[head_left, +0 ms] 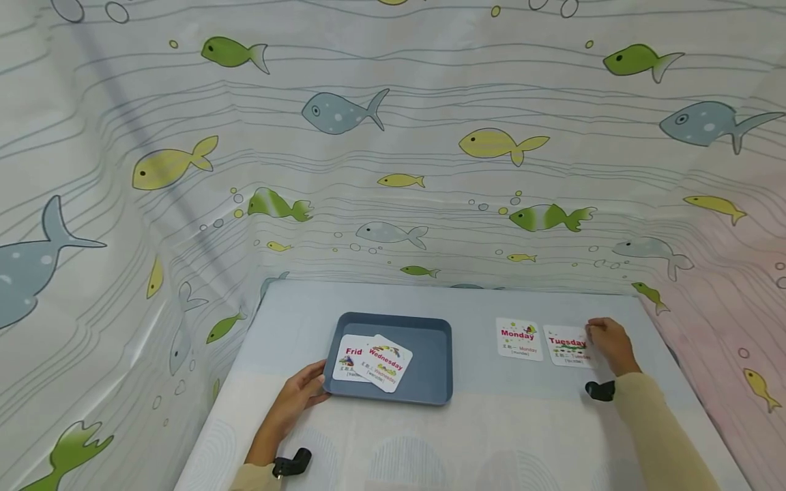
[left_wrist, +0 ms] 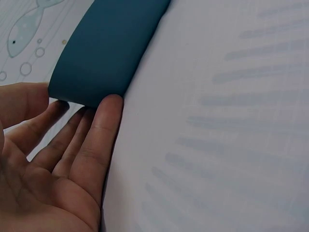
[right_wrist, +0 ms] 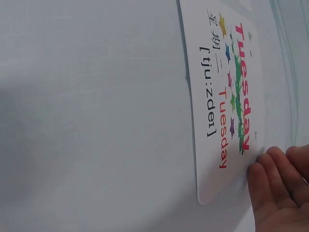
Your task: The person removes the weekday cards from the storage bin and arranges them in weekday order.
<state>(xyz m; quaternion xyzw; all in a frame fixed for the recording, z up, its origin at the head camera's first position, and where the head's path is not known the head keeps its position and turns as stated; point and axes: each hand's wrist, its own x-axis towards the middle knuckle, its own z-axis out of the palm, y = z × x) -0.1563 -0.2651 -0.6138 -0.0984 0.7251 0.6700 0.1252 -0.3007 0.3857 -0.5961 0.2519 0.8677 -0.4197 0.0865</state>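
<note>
A blue-grey tray (head_left: 430,361) lies on the table. In it, a white Wednesday card (head_left: 393,365) partly covers a card showing "Frid" (head_left: 346,351). My left hand (head_left: 301,389) holds the tray's near left corner; in the left wrist view, the thumb is at the rim and the fingertips are against the outer wall. On the right, my right hand (head_left: 613,344) holds the Tuesday card (head_left: 565,346) by its right edge, fingertips bunched there. The card looks flat in the right wrist view. Just left of it lies a Monday card (head_left: 519,339).
A pale patterned tablecloth (head_left: 479,436) covers the table. Fish-printed curtains (head_left: 344,177) stand behind it and along both sides. Each wrist carries a small black device, one by the left sleeve (head_left: 293,464) and one by the right (head_left: 600,391).
</note>
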